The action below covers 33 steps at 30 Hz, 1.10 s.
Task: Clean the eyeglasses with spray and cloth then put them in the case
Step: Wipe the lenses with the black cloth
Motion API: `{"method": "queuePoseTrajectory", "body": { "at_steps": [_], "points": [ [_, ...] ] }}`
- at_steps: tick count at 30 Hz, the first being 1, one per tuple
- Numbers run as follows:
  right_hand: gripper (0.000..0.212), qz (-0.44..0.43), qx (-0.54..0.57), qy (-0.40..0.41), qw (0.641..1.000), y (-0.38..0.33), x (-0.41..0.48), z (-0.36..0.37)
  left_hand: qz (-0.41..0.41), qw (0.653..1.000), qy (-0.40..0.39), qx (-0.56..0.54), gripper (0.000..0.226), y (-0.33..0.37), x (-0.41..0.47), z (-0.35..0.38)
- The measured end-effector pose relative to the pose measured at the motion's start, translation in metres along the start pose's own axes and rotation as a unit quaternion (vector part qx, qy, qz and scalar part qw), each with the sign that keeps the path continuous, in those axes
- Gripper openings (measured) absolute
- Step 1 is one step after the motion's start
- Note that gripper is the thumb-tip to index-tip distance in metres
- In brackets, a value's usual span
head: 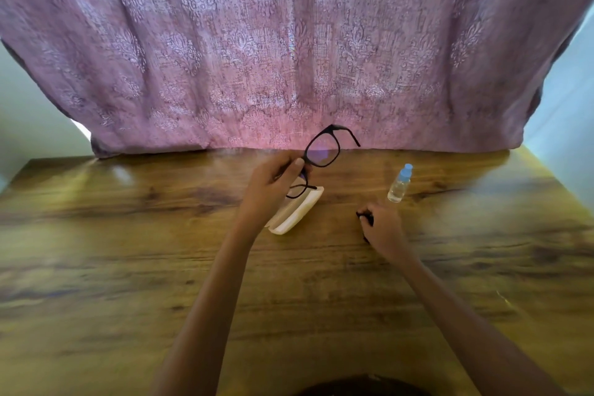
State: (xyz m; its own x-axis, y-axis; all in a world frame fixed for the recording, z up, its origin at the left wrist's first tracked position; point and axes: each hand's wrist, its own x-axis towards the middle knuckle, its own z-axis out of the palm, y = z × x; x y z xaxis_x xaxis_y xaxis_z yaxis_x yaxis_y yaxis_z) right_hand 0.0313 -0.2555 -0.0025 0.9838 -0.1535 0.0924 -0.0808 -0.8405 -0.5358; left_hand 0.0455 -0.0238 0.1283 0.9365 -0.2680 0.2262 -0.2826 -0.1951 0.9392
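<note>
Glasses (322, 151) with a black frame were held up above a wooden surface (128, 267), pinched near one lens between the thumb and fingers of the left hand (273, 190). Their arms were unfolded, and one lens rose in front of a purple patterned curtain (289, 42) at the far edge. Under that hand lay a white case (297, 214), partly hidden. The right hand (381, 228) rested on the surface, fingers curled around a small dark cloth (364, 217). Just beyond it stood a clear spray bottle (399, 185) with a blue cap, apart from the case.
</note>
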Motion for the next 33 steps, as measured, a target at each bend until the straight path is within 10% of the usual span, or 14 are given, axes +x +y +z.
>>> {"method": "queuePoseTrajectory", "body": {
  "at_steps": [5, 10, 14, 22, 33],
  "points": [
    [0.016, 0.084, 0.272, 0.000, 0.959, -0.057, -0.001, -0.048, 0.002, 1.000, -0.012, -0.008, 0.022, -0.002, 0.000, 0.000],
    [0.035, 0.151, 0.728, -0.126, 0.657, -0.103, 0.019, -0.097, 0.008, 0.999, -0.025, 0.021, 0.019, -0.006, 0.001, 0.000],
    [0.013, 0.169, 0.789, -0.111, 0.581, -0.119, 0.026, -0.109, -0.003, 0.998, -0.017, 0.057, 0.020, -0.011, 0.001, -0.003],
    [0.021, 0.010, 0.612, -0.041, 0.790, -0.136, 0.017, -0.097, 0.061, 0.971, 0.142, 0.182, 0.025, -0.002, 0.005, -0.006],
    [0.005, -0.106, 0.414, 0.016, 0.904, -0.146, 0.005, -0.074, 0.095, 0.933, 0.116, 0.328, 0.014, -0.018, 0.006, 0.002]
  ]
}}
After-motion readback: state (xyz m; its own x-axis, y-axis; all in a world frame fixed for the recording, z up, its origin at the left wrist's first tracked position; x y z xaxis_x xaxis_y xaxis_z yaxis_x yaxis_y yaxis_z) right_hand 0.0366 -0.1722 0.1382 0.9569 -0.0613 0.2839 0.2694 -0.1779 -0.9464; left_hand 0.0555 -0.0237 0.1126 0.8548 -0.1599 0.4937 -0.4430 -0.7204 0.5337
